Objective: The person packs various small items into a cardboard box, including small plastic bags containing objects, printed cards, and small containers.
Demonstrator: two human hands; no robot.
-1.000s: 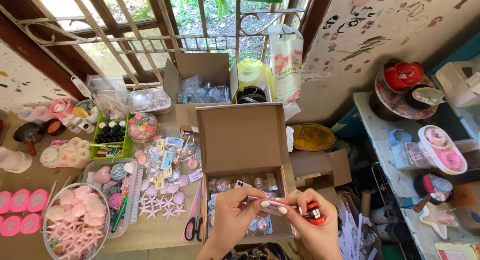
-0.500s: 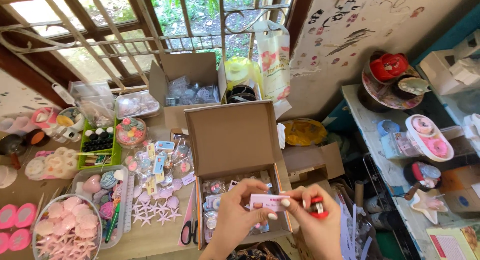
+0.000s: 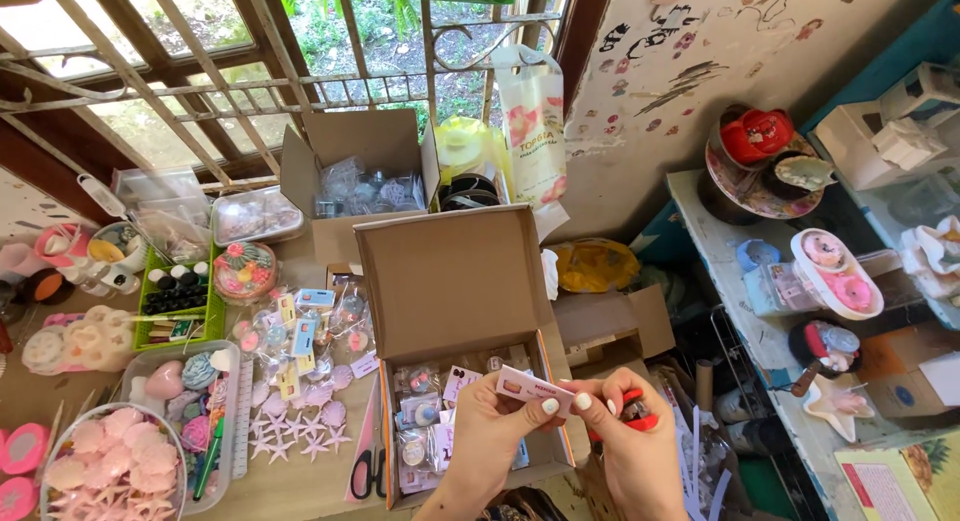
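Seen from the head camera, a wooden counter [image 3: 300, 486] stands under a barred window [image 3: 250, 71] with green leaves outside, and a white wall [image 3: 720, 51] with small painted marks rises to the right. The counter is crowded with craft bits: a clear tub of pink shells [image 3: 105, 466], pink starfish shapes [image 3: 290, 436], a green tray of small dark bottles [image 3: 175, 301], one pair of scissors [image 3: 368, 471] and small packets. Two cardboard boxes stand open: a back box [image 3: 365, 186] by the window, and a front box [image 3: 470, 381] with its lid upright, filled with little packed trinkets. A pale side shelf [image 3: 720, 281] to the right carries plates and pink moulds.

Both hands meet over the front box, near its right edge. The left hand [image 3: 495, 431] has its grip pinched closed, thumb and fingers on a small pink card [image 3: 530, 389] held flat above the box. The right hand [image 3: 630, 436] touches the same card with its fingertips, and its grip is curled closed around a small red tool [image 3: 632, 413], mostly hidden in the palm.
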